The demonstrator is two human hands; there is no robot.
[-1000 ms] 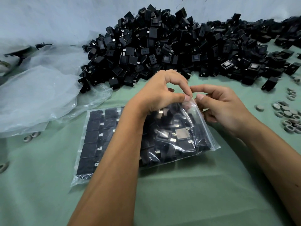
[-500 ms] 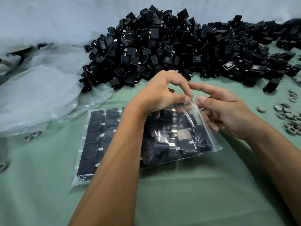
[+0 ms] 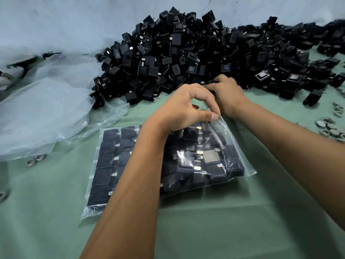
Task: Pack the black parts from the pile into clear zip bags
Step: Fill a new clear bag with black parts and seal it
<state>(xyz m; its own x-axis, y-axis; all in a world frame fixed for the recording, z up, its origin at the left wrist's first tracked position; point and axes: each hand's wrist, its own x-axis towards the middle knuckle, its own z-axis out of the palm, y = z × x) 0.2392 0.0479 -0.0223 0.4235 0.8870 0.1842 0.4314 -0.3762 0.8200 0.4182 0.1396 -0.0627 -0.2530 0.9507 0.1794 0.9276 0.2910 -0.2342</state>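
Head view: left hand (image 3: 183, 109) pinching zip bag (image 3: 231, 146)

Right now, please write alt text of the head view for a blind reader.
The left hand pinches the top edge of a clear zip bag holding black parts, while the right hand reaches the pile on a green table.

- right hand (image 3: 226, 94) motion-blurred at pile (image 3: 186, 53) edge, grip unreadable
- left forearm hides middle of zip bag (image 3: 220, 161)
- pile cut off at right
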